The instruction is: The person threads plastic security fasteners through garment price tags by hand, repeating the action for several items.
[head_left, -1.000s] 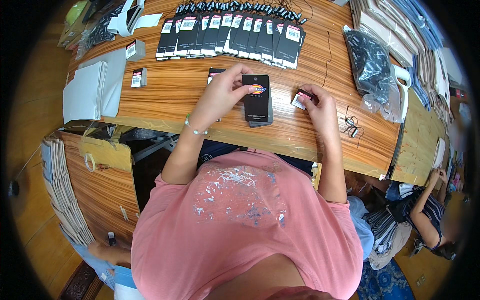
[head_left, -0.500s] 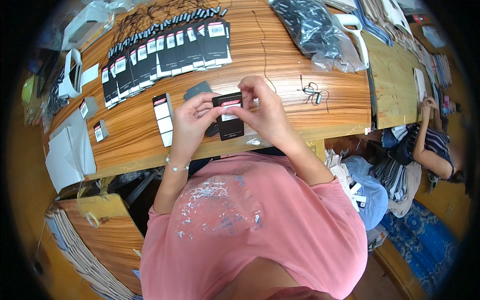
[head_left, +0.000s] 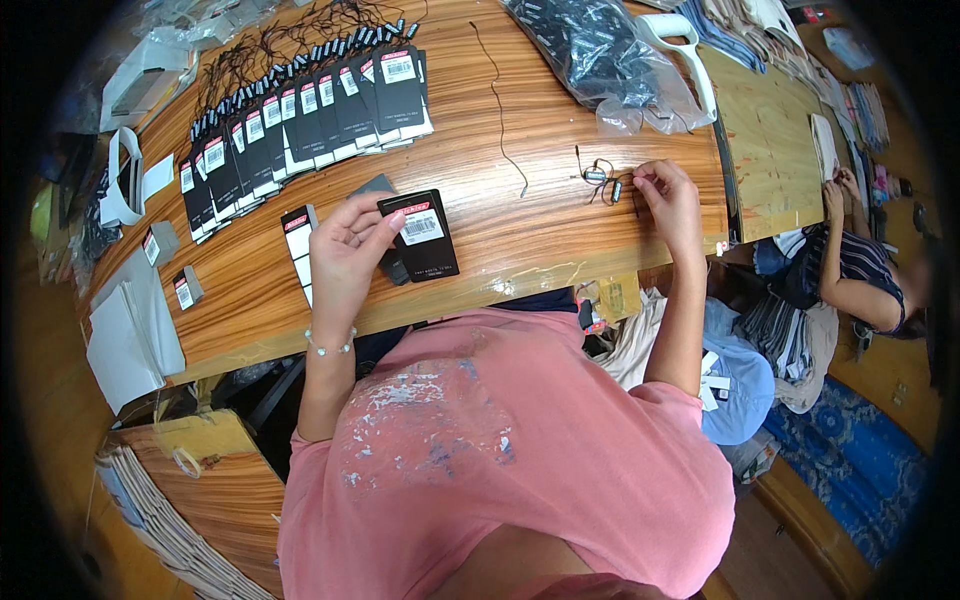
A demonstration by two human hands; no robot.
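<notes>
Between the thumb and fingers of my left hand [head_left: 345,250] is a black hang tag [head_left: 432,255] with a red strip and a white barcode sticker, held upright over the table's near edge. Off to the right, my right hand [head_left: 670,205] pinches the end of a dark tag string [head_left: 614,190] in a small tangle of strings with shiny clasps. Partly hidden behind my left hand lie a dark stack of cards [head_left: 393,266] and a strip of white stickers [head_left: 299,240].
Overlapping rows of stickered black hang tags [head_left: 310,115] with strings lie at the back left. A clear bag of dark strings [head_left: 600,60] and a white handle-shaped piece [head_left: 690,65] stand back right. One string [head_left: 497,100] lies mid-table. Another person [head_left: 860,275] works at far right.
My right hand has left the hang tag and moved right to the loose strings, closing on one. My left hand keeps the tag, now shifted slightly left and tilted.
</notes>
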